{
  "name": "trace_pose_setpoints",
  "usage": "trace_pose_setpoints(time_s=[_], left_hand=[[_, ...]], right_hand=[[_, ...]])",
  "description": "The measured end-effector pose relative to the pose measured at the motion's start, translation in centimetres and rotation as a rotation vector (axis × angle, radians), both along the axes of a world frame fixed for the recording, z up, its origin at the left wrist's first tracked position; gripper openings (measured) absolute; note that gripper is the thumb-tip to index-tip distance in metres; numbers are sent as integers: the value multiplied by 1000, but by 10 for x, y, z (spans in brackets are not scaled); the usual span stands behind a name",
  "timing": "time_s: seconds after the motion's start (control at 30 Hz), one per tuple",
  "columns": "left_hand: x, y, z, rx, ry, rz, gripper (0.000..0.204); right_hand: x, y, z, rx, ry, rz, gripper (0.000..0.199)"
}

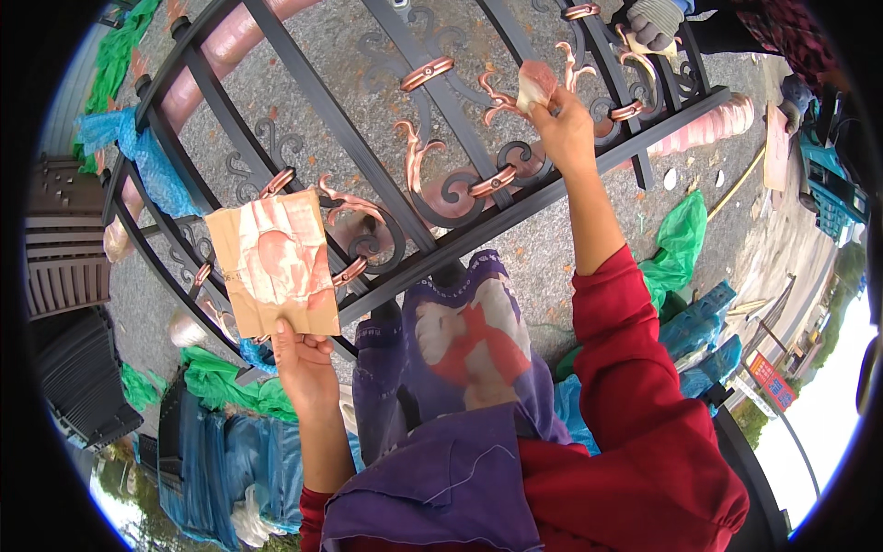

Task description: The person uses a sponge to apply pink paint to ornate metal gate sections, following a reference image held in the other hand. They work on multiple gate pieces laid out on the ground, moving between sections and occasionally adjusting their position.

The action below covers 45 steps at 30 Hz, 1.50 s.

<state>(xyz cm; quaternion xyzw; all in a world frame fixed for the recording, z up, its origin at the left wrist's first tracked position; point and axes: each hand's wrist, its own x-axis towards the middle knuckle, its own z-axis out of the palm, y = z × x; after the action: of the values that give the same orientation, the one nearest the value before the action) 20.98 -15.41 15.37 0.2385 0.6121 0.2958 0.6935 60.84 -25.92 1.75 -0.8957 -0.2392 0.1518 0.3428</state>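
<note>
My left hand (pixel 306 368) grips the lower edge of a square of brown cardboard (pixel 317 308), its thumb on the front. A wet-looking smear of copper paint (pixel 283 258) covers the cardboard's middle. Between the fingers of my right hand (pixel 566 133) is a pale pad, sponge or folded cloth (pixel 536 85), stained copper at one end. That pad is over a black metal railing panel (pixel 395 198), close to a copper-coloured leaf ornament (pixel 498 99); whether they touch I cannot tell. Copper colour also covers other leaves (pixel 418 158) and the collars (pixel 493 181) on the bars.
At the top right a co-worker's gloved hand (pixel 655 23) holds a similar pale pad by the panel. Pink-wrapped rolls (pixel 708 127) lie under the panel. Green plastic (pixel 676 244) and blue-wrapped bundles (pixel 230 469) lie around on the rough grey ground.
</note>
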Motion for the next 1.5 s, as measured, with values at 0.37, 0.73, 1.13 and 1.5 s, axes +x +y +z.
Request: trace_pose_setpoints(time_s=[0.37, 0.73, 1.13, 1.5], left_hand=[[1, -2, 1, 22, 14, 1, 30], [-2, -1, -1, 20, 3, -2, 30], [6, -3, 2, 0, 12, -12, 22], [0, -5, -2, 11, 3, -27, 26]], right_hand=[[-44, 12, -1, 92, -120, 111, 21], [-39, 5, 2, 91, -136, 143, 21], [-31, -2, 11, 57, 106, 38, 25], [-77, -50, 37, 72, 248, 36, 25]])
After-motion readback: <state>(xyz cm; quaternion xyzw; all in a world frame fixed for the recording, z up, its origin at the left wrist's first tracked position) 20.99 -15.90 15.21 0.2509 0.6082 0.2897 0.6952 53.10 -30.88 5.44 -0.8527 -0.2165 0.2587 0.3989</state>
